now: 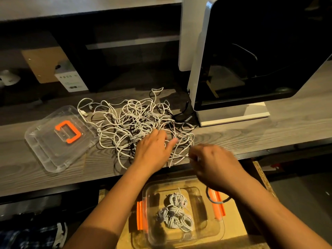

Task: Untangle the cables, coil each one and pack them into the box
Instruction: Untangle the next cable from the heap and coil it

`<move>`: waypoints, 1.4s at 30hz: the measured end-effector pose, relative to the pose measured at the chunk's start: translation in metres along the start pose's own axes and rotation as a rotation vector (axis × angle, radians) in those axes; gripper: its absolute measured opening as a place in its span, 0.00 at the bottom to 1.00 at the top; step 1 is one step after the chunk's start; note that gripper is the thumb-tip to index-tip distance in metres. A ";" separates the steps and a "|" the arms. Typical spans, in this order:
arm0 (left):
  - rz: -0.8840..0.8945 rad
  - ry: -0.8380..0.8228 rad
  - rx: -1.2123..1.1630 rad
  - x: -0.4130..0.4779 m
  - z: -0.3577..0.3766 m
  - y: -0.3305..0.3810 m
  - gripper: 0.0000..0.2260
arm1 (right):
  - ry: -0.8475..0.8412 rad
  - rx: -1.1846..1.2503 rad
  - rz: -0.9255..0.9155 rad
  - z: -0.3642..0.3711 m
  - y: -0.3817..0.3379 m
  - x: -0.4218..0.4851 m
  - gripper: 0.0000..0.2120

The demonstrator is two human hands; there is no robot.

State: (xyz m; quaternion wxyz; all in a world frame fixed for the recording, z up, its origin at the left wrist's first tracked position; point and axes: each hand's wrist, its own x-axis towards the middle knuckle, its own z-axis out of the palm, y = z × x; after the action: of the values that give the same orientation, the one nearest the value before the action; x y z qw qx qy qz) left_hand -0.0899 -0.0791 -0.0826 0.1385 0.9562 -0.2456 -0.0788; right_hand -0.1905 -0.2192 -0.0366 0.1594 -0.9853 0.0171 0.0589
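Both hands (152,150) on tangled white cables (136,121), desk (233,133).

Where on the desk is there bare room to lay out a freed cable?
Bare wood lies right of the cable tangle, in front of the monitor base, and along the front edge between the lid and the left hand. The middle is crowded.

Two hands are showing, the left hand (154,150) and the right hand (213,162). One tangled pile of white cables (136,123) is lying on the desk; its separate cables cannot be counted. One clear box (212,230) is sitting below, holding three coiled bundles (175,211), and one clear lid (45,151) is lying on the desk. One white machine (251,51) is standing at the back
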 end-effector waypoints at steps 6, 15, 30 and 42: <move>0.142 -0.175 0.085 -0.023 -0.001 0.002 0.20 | 0.421 0.084 0.001 -0.006 0.026 0.018 0.03; 0.034 -0.312 -1.316 -0.028 -0.016 0.013 0.19 | 0.271 0.098 0.031 0.032 0.048 0.031 0.06; 0.088 0.215 -0.298 0.007 -0.012 0.005 0.10 | -0.117 0.274 -0.164 0.051 -0.023 -0.005 0.08; 0.210 -0.154 0.112 -0.016 -0.013 0.014 0.22 | 0.220 0.175 0.083 -0.018 0.032 0.008 0.06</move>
State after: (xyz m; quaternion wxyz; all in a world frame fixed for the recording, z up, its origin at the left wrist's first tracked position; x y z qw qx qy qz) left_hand -0.1068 -0.0800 -0.0649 0.0732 0.9225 -0.3583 -0.1234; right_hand -0.1823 -0.2554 -0.0304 0.2394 -0.9666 0.0804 -0.0445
